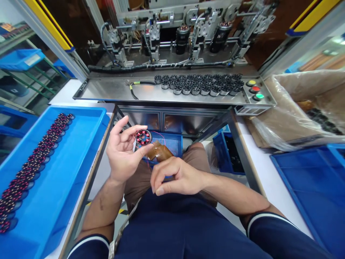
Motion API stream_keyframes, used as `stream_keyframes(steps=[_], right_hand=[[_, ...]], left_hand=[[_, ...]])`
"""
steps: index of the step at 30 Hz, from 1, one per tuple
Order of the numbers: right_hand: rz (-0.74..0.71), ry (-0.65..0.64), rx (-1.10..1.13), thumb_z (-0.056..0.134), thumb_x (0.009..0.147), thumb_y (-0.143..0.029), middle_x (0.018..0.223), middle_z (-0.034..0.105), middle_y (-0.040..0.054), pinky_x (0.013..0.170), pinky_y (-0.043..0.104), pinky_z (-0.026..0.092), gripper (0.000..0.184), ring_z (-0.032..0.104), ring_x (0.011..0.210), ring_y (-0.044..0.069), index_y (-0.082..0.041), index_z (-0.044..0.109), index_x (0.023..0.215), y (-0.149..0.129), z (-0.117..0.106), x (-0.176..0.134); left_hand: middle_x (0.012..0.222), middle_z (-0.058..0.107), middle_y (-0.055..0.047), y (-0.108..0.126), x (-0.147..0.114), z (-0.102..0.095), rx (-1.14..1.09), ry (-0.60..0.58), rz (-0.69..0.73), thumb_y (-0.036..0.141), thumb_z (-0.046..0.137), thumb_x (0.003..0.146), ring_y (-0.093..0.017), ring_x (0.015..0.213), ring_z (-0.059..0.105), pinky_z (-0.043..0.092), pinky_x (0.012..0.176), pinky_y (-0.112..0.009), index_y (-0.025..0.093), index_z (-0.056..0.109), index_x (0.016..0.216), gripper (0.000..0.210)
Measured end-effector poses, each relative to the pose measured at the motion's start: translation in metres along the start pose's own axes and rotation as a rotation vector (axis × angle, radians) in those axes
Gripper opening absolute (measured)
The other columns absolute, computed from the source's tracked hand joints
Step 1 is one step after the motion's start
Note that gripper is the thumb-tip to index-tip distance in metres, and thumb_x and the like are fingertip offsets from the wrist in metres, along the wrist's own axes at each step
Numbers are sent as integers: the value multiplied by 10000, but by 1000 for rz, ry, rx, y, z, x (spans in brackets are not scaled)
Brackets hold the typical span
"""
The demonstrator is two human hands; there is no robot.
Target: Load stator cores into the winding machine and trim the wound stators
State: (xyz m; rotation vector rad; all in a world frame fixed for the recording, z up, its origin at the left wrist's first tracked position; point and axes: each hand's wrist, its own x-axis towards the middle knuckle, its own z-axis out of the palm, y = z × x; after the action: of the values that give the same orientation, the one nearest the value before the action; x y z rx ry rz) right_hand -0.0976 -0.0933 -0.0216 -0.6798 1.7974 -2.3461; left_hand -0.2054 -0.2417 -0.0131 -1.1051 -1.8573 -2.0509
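Over the lap (198, 160), left hand (124, 153) pinches a wound core (143, 132) — I judge finishing work, steadiness next; right hand (175, 176) curled, hold unclear.

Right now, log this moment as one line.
Left hand: pinching wound ring | Right hand: curled, contents unclear | Left tray: row of wound coils | Ledge: black cores, pliers

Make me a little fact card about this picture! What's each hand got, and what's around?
Left hand: pinches a ring with red wire
Right hand: fingers bent, near something shiny and brown; can't tell if it grips anything
Left side: blue tray with similar rings
Metal shelf: pliers, rows of black parts
Buttons: yellow, red, green
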Motion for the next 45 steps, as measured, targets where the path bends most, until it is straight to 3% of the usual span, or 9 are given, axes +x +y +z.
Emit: stream_keyframes(steps=[2,7,12,16,23,30,35,40,45], right_hand=[[128,-10,-103,838,752,-382,848,725,60,677,247,540,276,669,729,124,-135,729,812,-8,-16,-1],[227,421,-47,838,707,-501,697,661,-7,582,227,501,400,599,579,84,-144,664,753,-35,-34,8],[230,413,26,814,732,-518,590,599,-32,540,208,427,425,537,533,67,-144,618,681,-37,-18,17],[233,398,83,829,723,-497,608,581,-36,541,211,423,415,522,545,66,-142,619,678,-30,-14,16],[170,354,-24,777,801,-474,631,585,-26,543,217,420,385,520,562,70,-146,620,674,-19,-16,2],[342,317,-181,802,744,-521,672,658,-5,576,232,480,396,586,584,92,-146,676,758,-22,-36,-8],[102,477,-292,849,676,-541,717,643,-13,592,241,497,459,575,620,98,-170,618,815,-37,-34,4],[2,463,-307,764,794,-535,724,602,-5,613,262,451,409,539,656,106,-166,597,738,-29,-20,14],[-57,583,-274,733,844,-488,719,601,-6,637,269,435,349,533,657,108,-173,629,736,-19,-14,13]], left_hand=[[1124,741,-56,3,-1,-3,-12,-33,17,138,831,739,-167,975,736,617,818,-239,271,473,1418,779],[1226,722,-76,12,-10,-3,-65,-189,9,46,748,796,-158,1020,726,608,857,-237,308,411,1474,801],[1281,680,-95,14,-16,3,-138,-266,-29,20,707,815,-167,1073,704,602,874,-242,322,400,1486,797],[1198,657,-44,12,-16,6,-195,-211,-41,56,827,708,-96,866,697,598,742,-172,341,466,1441,865],[1042,721,-32,3,-15,4,-299,-151,-188,231,864,719,-135,867,717,608,747,-226,319,532,1343,712],[1091,743,-40,-2,-15,1,-211,-104,-149,213,851,735,-154,957,727,606,811,-243,281,550,1284,630],[1142,749,-60,7,-19,7,-94,-134,-65,87,805,754,-167,1021,732,623,843,-247,237,563,1270,589],[1158,750,-81,13,-22,7,-120,-153,-136,72,791,763,-183,1035,737,625,864,-258,211,621,1211,499],[1170,740,-93,2,-21,3,-265,-161,-278,172,807,771,-198,1029,732,635,825,-271,216,677,1146,399]])
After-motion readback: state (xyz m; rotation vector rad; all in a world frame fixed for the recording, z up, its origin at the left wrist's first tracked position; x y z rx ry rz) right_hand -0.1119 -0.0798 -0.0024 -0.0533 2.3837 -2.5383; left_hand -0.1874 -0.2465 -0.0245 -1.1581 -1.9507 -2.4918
